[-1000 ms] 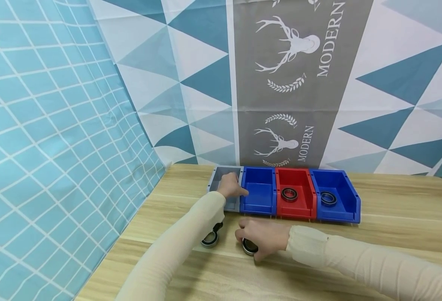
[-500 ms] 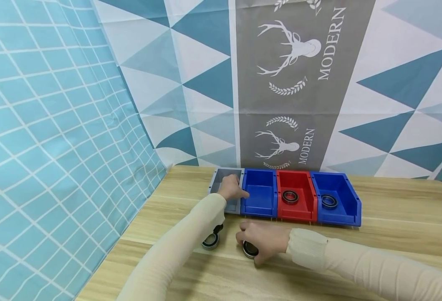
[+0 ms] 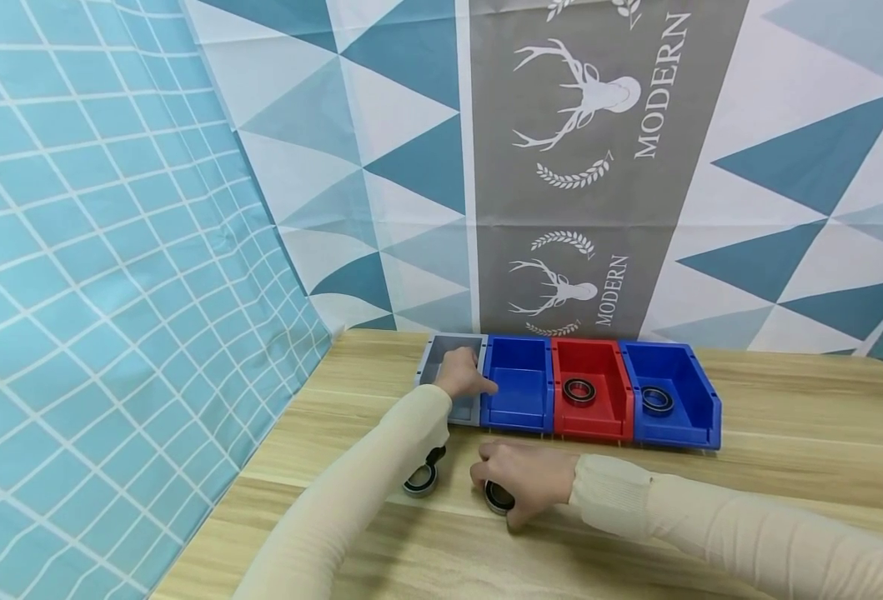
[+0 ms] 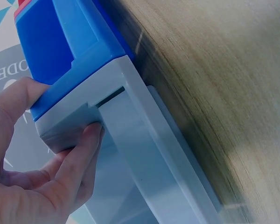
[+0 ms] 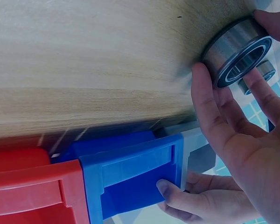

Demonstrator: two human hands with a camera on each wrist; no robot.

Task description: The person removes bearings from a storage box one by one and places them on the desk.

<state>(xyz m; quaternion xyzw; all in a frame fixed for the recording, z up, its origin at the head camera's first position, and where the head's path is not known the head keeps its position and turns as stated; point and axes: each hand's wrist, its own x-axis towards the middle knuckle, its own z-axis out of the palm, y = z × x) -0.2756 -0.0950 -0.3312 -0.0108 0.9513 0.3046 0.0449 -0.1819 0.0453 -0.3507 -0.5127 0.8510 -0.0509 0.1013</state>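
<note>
My left hand pinches the adjoining side walls of the grey bin and the blue bin. Its thumb lies on the blue side and its fingers reach inside the grey one. My right hand grips a ball bearing on the wooden table, in front of the bins. In the right wrist view the thumb and fingers are spread around the metal ring, which stands tilted. To its left, a second bearing lies beside my left sleeve, next to a dark piece partly hidden by that sleeve.
A red bin and another blue bin continue the row to the right. One bearing lies in the red bin and one bearing in the right blue bin. A patterned backdrop rises behind the table.
The head view has shifted slightly. Both hands keep the same places and grips, and the bins and bearings have not visibly moved.
</note>
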